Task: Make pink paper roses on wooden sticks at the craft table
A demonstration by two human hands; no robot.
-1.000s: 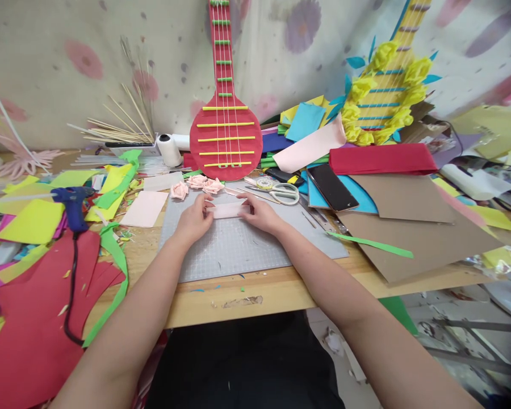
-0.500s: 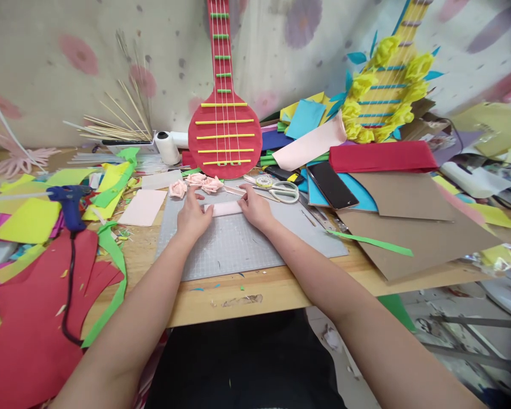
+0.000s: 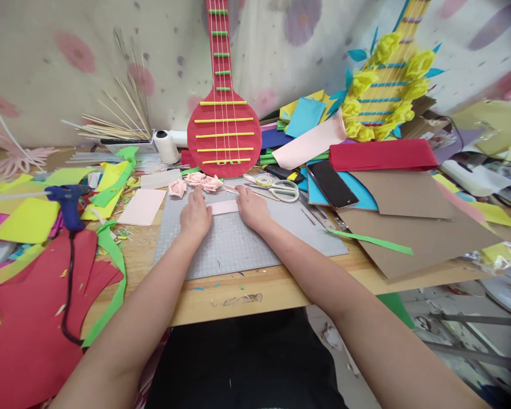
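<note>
A narrow, folded-looking piece of pale pink paper (image 3: 225,208) lies across the grey cutting mat (image 3: 242,250). My left hand (image 3: 196,216) covers its left end, with the fingers bent down over the paper. At the other end, my right hand (image 3: 252,209) grips it in the same way. The thumbs and the paper's ends are mostly hidden beneath the hands. Just behind my left hand sit several pink paper roses (image 3: 196,180). Scissors (image 3: 286,191) and a tape measure (image 3: 263,180) lie behind my right hand.
A red paper lute-like instrument (image 3: 225,136) stands at the back. A blue glue gun (image 3: 68,204) lies at left among paper scraps. Phone (image 3: 332,184), brown cardboard (image 3: 413,238) and a green strip (image 3: 375,243) lie at right. The table's front edge (image 3: 242,309) is near me.
Both hands have flattened lower over the pink paper, thumbs now tucked out of sight. My right hand has shifted slightly left. The paper stays in nearly the same place.
</note>
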